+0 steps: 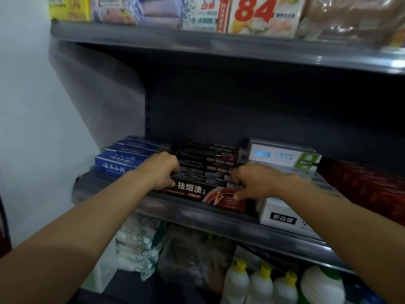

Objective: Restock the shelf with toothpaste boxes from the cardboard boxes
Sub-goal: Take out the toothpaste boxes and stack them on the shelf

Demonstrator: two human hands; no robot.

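Note:
A row of black and red toothpaste boxes (207,163) lies on the middle shelf (197,218), one behind the other. The front black box (203,191) sits near the shelf's front edge. My left hand (163,172) grips its left end, fingers curled over the top edge. At the box's right end my right hand (252,181) has its fingers curled over the top and its thumb on the front face. No cardboard box is in view.
Blue toothpaste boxes (118,161) lie left of the black row; white and green boxes (285,156), a white box (282,216) and red boxes (368,185) lie to the right. An upper shelf (197,44) carries packaged goods. Below stand white bottles (260,284) and bagged goods (140,244).

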